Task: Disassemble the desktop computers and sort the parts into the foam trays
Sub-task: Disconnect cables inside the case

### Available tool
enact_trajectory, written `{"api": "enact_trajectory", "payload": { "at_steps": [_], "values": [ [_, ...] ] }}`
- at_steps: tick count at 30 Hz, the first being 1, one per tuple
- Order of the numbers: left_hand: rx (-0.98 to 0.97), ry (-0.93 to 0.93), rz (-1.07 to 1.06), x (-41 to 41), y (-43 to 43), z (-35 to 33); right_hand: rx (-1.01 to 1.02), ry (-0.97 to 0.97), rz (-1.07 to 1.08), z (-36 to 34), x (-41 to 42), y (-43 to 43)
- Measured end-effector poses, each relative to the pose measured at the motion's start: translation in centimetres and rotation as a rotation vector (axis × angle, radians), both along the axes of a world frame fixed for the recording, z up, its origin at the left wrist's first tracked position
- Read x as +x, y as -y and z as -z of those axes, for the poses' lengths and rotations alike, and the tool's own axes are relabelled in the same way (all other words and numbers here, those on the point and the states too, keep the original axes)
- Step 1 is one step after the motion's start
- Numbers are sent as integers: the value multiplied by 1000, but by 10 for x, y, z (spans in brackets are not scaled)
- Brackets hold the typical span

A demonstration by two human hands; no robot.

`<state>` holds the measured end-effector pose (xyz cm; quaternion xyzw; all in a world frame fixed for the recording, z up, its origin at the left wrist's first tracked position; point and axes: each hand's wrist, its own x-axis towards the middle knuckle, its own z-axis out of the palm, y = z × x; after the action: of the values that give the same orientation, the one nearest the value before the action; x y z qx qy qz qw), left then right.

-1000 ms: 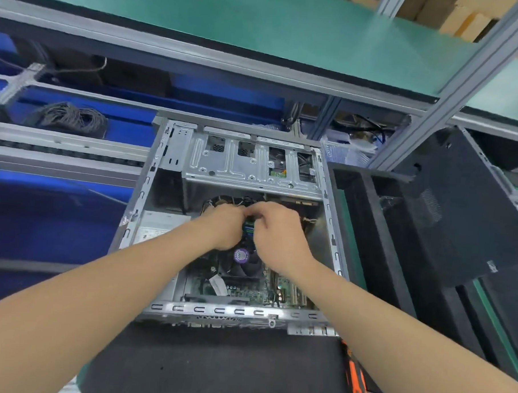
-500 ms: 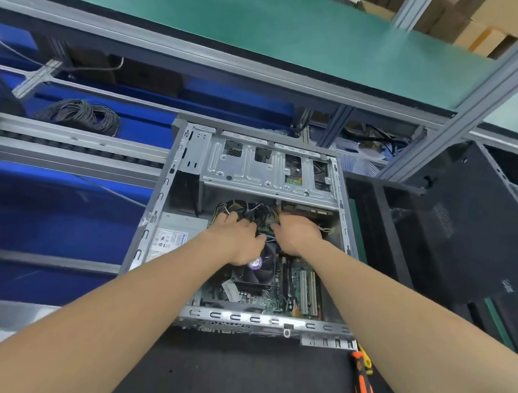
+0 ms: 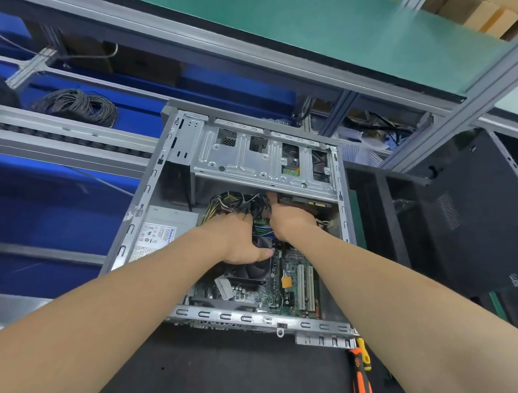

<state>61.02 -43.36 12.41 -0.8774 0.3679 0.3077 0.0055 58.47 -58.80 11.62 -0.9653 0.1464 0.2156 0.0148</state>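
1. The computer case [image 3: 246, 319] lies open on the dark surface [image 3: 214, 366], with cables [image 3: 236, 202] bunched at its far end under the drive cage [image 3: 253, 163].
2. The left hand [image 3: 238, 240] digs its fingers into the cables, thumb on the fan [image 3: 248, 273]. The right hand [image 3: 292, 220] points one finger under the cage. Whether either grips a plug I cannot tell.
3. Likely unplugging: pull plugs straight by their bodies, not the wires.
4. The cage's metal edge hangs close over the knuckles; room opens toward the case's near wall. The foam tray [image 3: 378, 219] waits at the surface's right edge.
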Motion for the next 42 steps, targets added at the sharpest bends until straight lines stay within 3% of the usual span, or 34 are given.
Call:
{"api": "enact_trajectory", "payload": {
  "at_steps": [6,19,37,42],
  "values": [
    [15,-29,-7,-1,1,-5,-21,-161,46,6,4,-1],
    [23,-4,-22,2,2,-8,-35,-93,17,15,4,2],
    [40,-58,-60,6,3,-6,-26,-146,70,23,11,6],
    [43,43,-34,2,3,-2,-32,-124,65,28,11,7]
  ]
}}
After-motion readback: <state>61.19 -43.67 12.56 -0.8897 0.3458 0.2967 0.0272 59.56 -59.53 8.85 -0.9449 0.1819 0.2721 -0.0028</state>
